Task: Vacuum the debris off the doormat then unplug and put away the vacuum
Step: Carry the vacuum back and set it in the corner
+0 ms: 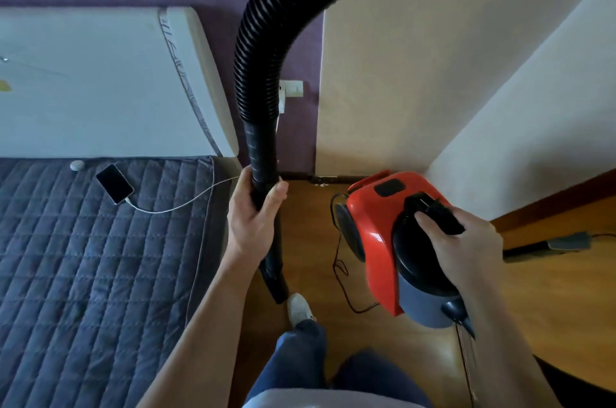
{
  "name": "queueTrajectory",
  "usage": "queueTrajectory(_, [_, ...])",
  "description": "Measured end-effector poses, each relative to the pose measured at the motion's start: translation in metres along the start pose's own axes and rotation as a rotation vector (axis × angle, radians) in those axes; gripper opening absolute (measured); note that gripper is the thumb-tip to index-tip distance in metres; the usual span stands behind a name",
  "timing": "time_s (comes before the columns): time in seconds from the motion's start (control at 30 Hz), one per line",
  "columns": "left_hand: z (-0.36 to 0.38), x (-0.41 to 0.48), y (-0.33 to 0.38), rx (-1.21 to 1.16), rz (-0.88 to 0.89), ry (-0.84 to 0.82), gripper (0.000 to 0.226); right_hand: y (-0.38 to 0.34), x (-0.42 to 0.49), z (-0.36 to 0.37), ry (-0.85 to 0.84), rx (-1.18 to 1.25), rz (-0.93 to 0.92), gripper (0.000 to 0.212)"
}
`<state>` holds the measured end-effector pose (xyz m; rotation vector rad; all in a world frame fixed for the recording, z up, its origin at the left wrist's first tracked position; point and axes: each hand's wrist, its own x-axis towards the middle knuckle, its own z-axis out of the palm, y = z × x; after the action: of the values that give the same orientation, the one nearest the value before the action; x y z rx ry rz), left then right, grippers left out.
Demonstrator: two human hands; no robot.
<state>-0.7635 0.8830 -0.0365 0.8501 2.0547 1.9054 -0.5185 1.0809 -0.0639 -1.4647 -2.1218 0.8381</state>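
Left hand [254,221] curled round black ribbed plastic hose [258,74] mid-frame, right hand [466,242] gripping red plastic canister vacuum [370,217] at right (doormat unseen), so probably carrying, stowing left.

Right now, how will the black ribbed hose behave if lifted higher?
Probably floppy: the hose arcs overhead in a loose curve. Its smooth end tube, gripped by the left hand, likely stays stiff and straight. Its ribs should resist slipping.

The vacuum [370,224] shell is moulded in glossy red plastic. The hose [260,51] is formed of ribbed, matt black plastic. The floor [310,234] is laid in smooth wood with a slight sheen. The cover [83,257] is quilted matt cloth. The phone [115,183] face appears glossy.
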Motion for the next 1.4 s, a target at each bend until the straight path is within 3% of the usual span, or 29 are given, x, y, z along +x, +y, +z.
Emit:
queueTrajectory(0.1, [0.008,0.026,-0.01,0.005,-0.006,-0.019,0.014,0.005,0.024,0.014,-0.061,-0.034,-0.027,0.032])
queueTrajectory(0.5, [0.055,0.07,-0.097,0.071,0.003,-0.011,0.016,0.068,0.106,0.092,-0.279,-0.082,-0.07,0.041])
queueTrajectory(0.63, [0.075,0.075,-0.161,0.088,-0.033,-0.006,0.017,0.106,0.136,0.149,-0.339,-0.085,-0.113,0.031])
queueTrajectory(0.83, [0.1,0.079,-0.287,0.045,-0.072,-0.064,0.023,0.186,0.185,0.251,-0.47,-0.094,-0.166,0.035])
queueTrajectory(0.97, [0.119,0.078,-0.369,0.006,-0.051,-0.09,0.028,0.239,0.218,0.326,-0.576,-0.106,-0.18,0.034])
queueTrajectory(1.07, [0.137,0.079,-0.426,-0.038,-0.044,-0.091,0.029,0.279,0.237,0.379,-0.626,-0.062,-0.201,0.015])
queueTrajectory(1.17, [0.155,0.081,-0.476,-0.058,0.0,-0.105,0.03,0.314,0.252,0.424,-0.655,-0.01,-0.242,0.023])
queueTrajectory(1.4, [0.181,0.089,-0.561,-0.096,0.086,-0.112,0.028,0.369,0.284,0.501,-0.744,0.002,-0.348,0.013])
